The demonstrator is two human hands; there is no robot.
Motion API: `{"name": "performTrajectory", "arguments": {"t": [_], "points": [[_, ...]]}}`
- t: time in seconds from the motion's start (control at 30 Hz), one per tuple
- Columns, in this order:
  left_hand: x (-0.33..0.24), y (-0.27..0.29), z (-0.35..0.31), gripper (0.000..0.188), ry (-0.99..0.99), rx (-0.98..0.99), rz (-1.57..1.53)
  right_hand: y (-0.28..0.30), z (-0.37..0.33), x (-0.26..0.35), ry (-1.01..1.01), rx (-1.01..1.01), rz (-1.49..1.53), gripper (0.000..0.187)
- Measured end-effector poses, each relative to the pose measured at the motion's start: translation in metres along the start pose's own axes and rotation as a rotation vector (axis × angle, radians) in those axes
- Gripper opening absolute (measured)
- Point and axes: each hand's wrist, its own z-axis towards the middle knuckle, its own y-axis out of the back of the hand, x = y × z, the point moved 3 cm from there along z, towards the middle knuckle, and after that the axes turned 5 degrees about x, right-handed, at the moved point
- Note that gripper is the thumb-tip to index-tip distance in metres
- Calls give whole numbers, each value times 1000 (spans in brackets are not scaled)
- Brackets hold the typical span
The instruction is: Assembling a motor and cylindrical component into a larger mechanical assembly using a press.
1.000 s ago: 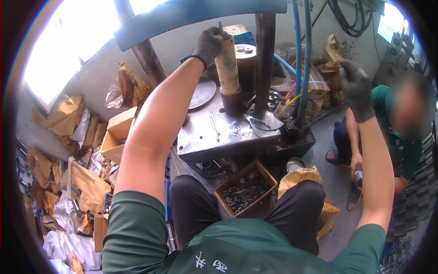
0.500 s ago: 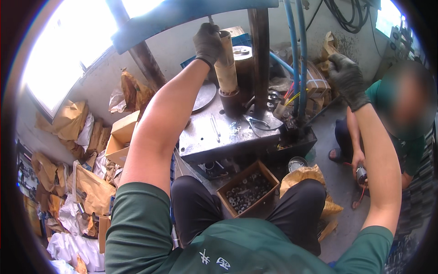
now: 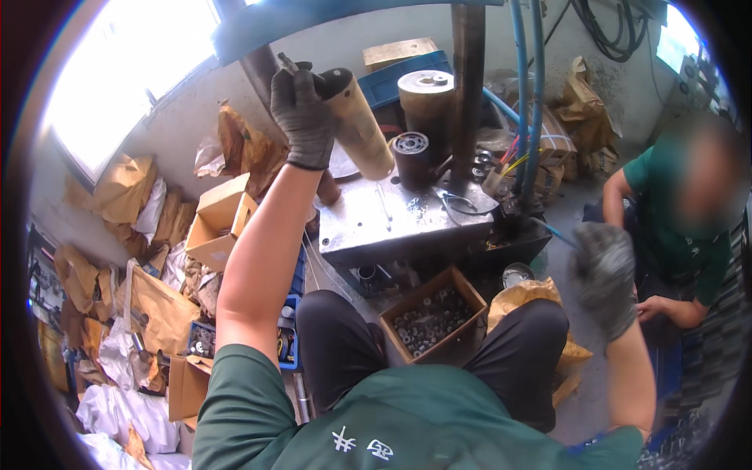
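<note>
Two gloved hands are raised, and the right hand (image 3: 601, 270) is a blur: its fingers cannot be told apart, so how far it is closed, and whether it has hold of the blue rod (image 3: 556, 232) meeting its outline, cannot be told. The left hand (image 3: 304, 117) is closed against the upper end of a pale tube (image 3: 364, 137); the glove hides part of the tube's rim and the lower part of a metal pin (image 3: 288, 63) poking out above the fingers. The tube leans, top toward the left, over the metal bench (image 3: 352, 223); whether its lower end touches anything is unclear. Just right of that end, a bearing (image 3: 410, 142) sits on a dark cup (image 3: 411, 168).

Behind the cup stands a big cylinder (image 3: 427, 102), its right side close to a dark post (image 3: 468, 94). A blue beam (image 3: 345, 23) crosses above, cut off by the top edge. Pliers (image 3: 462, 205) lie right of the cup. Below, a wooden box (image 3: 450, 335) of metal rings sits between the knees; the right knee covers part of a paper bag (image 3: 525, 298). The right hand partly blocks a crouching co-worker (image 3: 666, 188).
</note>
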Motion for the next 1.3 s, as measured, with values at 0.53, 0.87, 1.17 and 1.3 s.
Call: {"name": "performTrajectory", "arguments": {"t": [0.53,0.87,1.17,1.3], "points": [[-49,124,-129,22,454,-8,-283,-174,154,235,-63,420,1547,103],[-74,319,-121,22,228,-200,-204,-330,99,321,-219,605,1807,104],[-11,452,-288,13,677,-137,492,-454,34,402,160,748,1209,84],[5,466,-330,10,1079,-127,528,-473,17,398,278,836,887,84]]}}
